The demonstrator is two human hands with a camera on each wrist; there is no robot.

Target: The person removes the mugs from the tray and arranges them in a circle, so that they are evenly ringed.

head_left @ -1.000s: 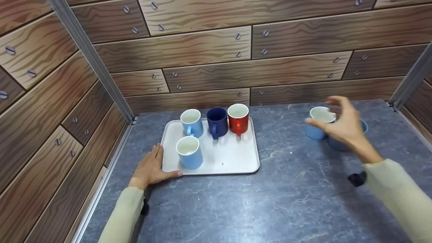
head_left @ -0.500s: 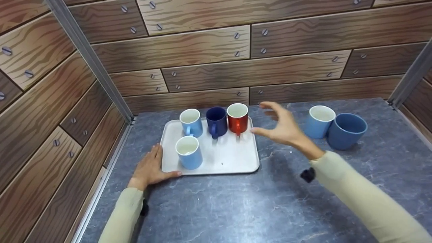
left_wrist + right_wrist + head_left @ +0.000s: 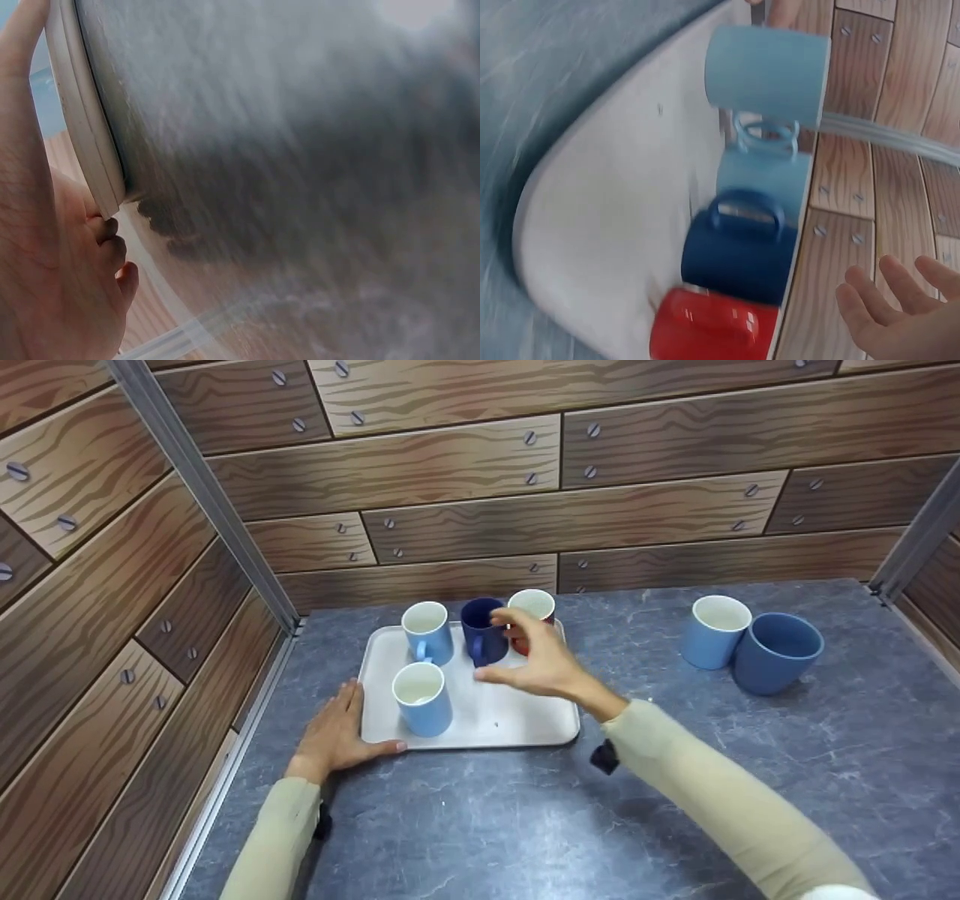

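Blue-grey table (image 3: 480,780) with paler marbled veins, and glare (image 3: 517,844) toward the near side. Beyond it, a back wall (image 3: 450,502) of lighter and darker wood-grained planks (image 3: 675,442), with slotted screws (image 3: 531,437) mostly in pairs near plank ends. On the left, a side wall (image 3: 97,607) of similar look, and in the corner a grey metal post (image 3: 199,495), slanting in the head view. Along that wall's foot, a metal rail (image 3: 227,765) beside the table. At far right, a second post (image 3: 928,532) and a sliver of right wall (image 3: 941,592).

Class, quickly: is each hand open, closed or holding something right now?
Left hand: open, resting against a corner of the white tray.
Right hand: open above the tray, holding nothing.
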